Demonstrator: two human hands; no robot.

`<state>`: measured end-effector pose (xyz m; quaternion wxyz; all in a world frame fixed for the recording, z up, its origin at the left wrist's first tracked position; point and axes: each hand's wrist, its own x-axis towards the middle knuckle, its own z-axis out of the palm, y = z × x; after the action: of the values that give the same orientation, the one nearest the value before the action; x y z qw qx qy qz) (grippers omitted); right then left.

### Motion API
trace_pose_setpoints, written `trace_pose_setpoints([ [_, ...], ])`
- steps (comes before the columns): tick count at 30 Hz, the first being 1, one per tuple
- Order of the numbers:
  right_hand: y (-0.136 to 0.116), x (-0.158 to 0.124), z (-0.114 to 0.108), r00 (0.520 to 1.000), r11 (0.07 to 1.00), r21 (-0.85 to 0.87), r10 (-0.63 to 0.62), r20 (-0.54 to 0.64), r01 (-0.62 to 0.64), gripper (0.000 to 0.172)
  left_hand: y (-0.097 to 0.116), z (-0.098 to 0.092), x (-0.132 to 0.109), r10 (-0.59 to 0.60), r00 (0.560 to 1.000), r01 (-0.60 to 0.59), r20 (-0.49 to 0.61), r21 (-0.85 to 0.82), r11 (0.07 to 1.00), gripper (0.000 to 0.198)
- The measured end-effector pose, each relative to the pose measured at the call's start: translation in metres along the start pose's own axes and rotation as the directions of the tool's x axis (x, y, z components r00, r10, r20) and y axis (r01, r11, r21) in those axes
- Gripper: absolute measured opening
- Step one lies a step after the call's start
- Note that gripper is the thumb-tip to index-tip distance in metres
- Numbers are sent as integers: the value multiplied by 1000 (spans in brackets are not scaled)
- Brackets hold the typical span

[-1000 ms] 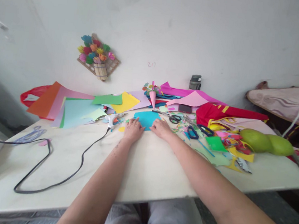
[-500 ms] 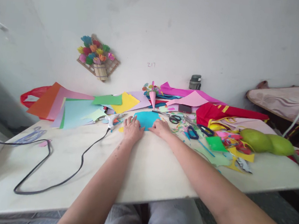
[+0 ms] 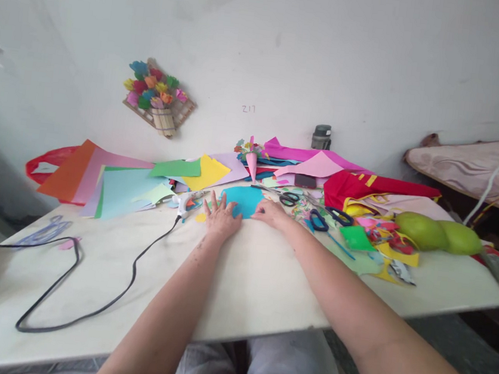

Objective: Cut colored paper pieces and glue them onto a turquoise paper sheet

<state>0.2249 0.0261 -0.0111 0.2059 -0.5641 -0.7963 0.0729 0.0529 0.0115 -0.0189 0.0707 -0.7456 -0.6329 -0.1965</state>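
Note:
A piece of blue paper [image 3: 242, 200] lies on the table between my hands. My left hand [image 3: 222, 217] rests at its left edge, fingers spread, with the thumb on the paper's near corner. At the lower right edge, my right hand [image 3: 271, 213] has thumb and fingers pinched together on the paper. Left of my left hand sits a white glue gun [image 3: 181, 205] on its black cord. A small yellow paper scrap [image 3: 201, 217] is beside it. Black-handled scissors [image 3: 289, 199] lie just beyond my right hand.
Coloured paper sheets [image 3: 125, 188] spread along the back left. A pink paper cone with small flowers [image 3: 251, 164] stands at the back. Blue-handled scissors [image 3: 319, 221], paper scraps [image 3: 358, 238] and a green lobed object [image 3: 422, 231] lie right. The black cord [image 3: 134, 273] loops across the left side.
My left hand's fingers have spread wider and lifted somewhat off the paper. My right hand stays pinched at the paper's edge. The view has shifted slightly.

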Motion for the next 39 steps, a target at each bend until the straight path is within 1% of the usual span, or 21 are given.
trace_pose_setpoints([
  [3,9,-1,-1,1000,1000,24,-13,-19,13,19,-1,2,1,-37,999,37,20,-10,999,42],
  [5,10,-1,-1,999,1000,23,-16,-31,16,19,-1,0,-1,-17,1000,17,-13,-9,1000,38],
  [7,10,-1,-1,999,1000,12,-11,-32,11,19,1,-5,-4,68,995,-67,-78,5,998,30],
  [9,8,0,-1,1000,1000,-4,1,-27,-2,19,4,-11,-8,193,975,-192,-113,18,981,25],
  [10,7,0,-1,1000,1000,-9,10,-26,-10,18,5,-14,-9,248,963,-248,-106,16,969,27],
  [12,6,-1,-2,999,1000,-16,24,-24,-25,17,8,-18,-10,316,946,-316,-67,8,949,30],
  [15,6,-1,-2,999,999,-20,29,-27,-30,18,12,-20,-11,360,933,-359,-10,39,933,30],
  [19,6,0,-1,1000,999,-33,20,-23,-21,20,20,-20,-14,411,911,-410,22,116,905,26],
  [22,5,0,-3,999,999,-40,33,-12,-33,21,29,-20,-19,400,915,-403,50,138,905,26],
  [26,2,-1,-6,999,999,-34,39,-6,-39,22,42,-20,-27,311,946,-322,90,171,931,29],
  [30,1,-1,-7,999,998,-39,39,10,-39,22,52,-21,-32,275,954,-293,119,177,940,33],
  [34,6,-1,-9,998,998,-41,53,36,-52,23,56,-22,-32,235,959,-261,156,177,949,35],
  [39,12,-3,-17,992,994,-68,95,84,-89,24,57,-23,-34,213,959,-245,185,176,953,37],
])
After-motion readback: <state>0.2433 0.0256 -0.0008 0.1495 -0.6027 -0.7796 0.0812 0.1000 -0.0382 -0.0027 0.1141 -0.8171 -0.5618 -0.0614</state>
